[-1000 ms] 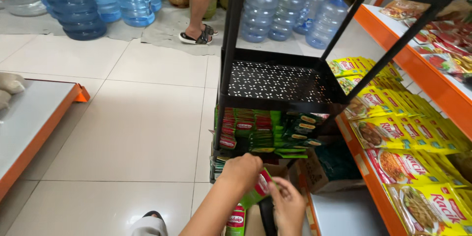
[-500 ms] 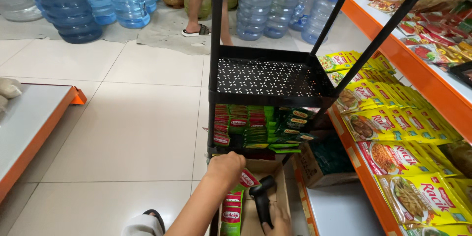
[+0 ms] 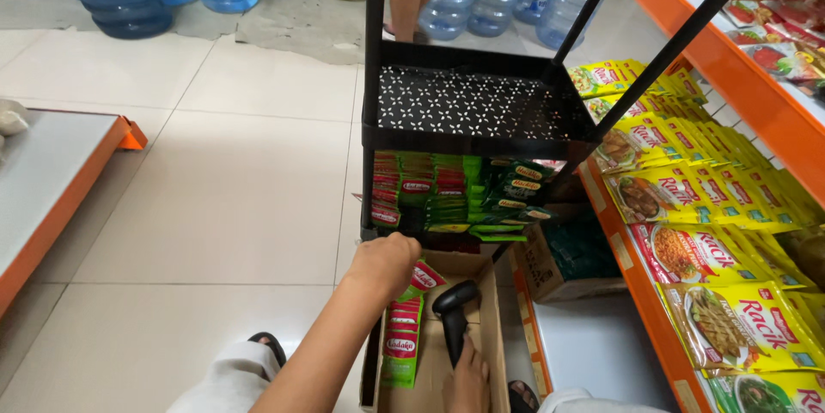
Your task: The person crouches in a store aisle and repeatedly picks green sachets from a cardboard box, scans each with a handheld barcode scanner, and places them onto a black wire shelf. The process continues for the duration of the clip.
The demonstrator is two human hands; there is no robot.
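Head view: the left hand (image 3: 388, 263) clenches a red-green sachet (image 3: 423, 278) at six o'clock below the black cart (image 3: 477, 134). At five o'clock, the right hand (image 3: 468, 374) grips an upright scanner (image 3: 453, 314) inside the cardboard box (image 3: 494, 327).

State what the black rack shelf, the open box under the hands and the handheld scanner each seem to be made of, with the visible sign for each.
Rack shelf: probably painted metal; thin, matt black, punched with a pattern of holes.
Open box: cardboard; dull brown, folded flaps.
Handheld scanner in the right hand: seemingly moulded plastic; smooth black with soft shine.
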